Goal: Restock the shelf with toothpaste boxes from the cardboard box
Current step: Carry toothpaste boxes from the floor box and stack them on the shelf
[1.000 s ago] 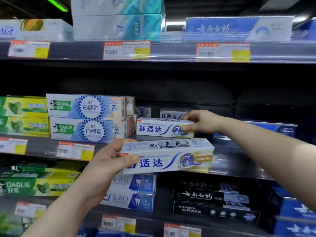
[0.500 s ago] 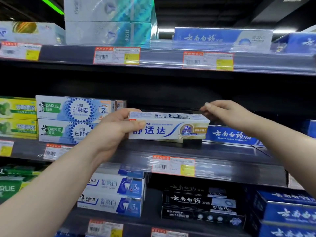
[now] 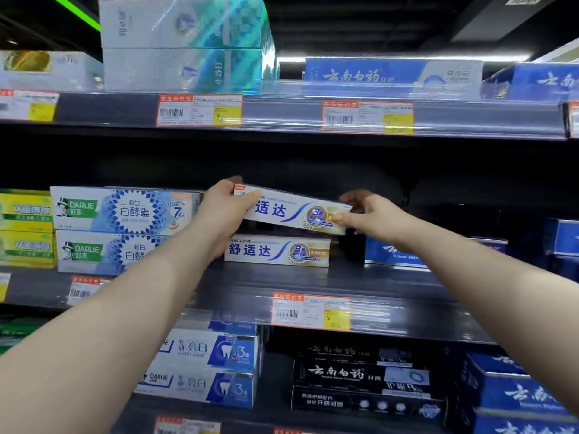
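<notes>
Your left hand and right hand have lifted the toothpaste box, now gripped tilted above the shelved one; stacking comes next.

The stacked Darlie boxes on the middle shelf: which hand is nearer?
Left. The left hand grips the held box's end beside the Darlie boxes; the right hand holds the far end.

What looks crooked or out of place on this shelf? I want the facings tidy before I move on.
Only the Sensodyne box held in the left hand and right hand is askew: it tilts down to the right, above the shelved Sensodyne box and not yet set on it. The Darlie boxes sit squarely stacked.
</notes>
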`<action>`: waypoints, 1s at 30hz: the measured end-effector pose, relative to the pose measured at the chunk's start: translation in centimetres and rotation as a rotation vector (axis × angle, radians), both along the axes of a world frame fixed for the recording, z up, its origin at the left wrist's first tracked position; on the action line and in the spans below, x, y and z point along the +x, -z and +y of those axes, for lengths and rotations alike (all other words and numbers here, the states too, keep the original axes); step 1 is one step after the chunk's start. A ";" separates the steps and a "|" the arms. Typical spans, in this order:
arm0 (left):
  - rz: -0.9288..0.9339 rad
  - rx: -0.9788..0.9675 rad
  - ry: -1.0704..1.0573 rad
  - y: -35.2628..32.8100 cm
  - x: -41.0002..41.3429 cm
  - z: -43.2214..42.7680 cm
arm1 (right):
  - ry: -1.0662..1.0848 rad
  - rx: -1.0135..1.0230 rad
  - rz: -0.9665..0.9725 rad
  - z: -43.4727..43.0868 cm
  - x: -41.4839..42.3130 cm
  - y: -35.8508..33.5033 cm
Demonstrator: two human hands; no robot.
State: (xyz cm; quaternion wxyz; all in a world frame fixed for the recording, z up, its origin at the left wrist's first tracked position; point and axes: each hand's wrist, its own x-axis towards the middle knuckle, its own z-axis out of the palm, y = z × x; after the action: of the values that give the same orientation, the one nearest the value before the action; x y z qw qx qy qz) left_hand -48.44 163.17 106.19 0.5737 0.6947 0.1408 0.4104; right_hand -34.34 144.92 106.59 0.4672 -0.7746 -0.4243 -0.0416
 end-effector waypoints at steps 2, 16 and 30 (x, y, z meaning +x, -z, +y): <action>0.057 0.042 -0.107 0.4 0.4 0.0 | 0.029 0.023 -0.025 0.7 0.3 0.1; 0.111 0.094 -0.195 2.2 0.8 -0.4 | -0.138 -0.103 0.219 2.2 0.1 2.1; 0.170 0.059 -0.081 2.5 0.7 0.4 | -0.110 -0.082 0.255 2.2 0.5 2.1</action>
State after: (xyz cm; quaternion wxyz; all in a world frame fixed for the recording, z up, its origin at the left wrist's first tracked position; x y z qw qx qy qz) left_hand -47.74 163.55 103.71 0.5220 0.7373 0.2050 0.3767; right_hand -33.89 147.10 104.50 0.4869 -0.7676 -0.4045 0.1005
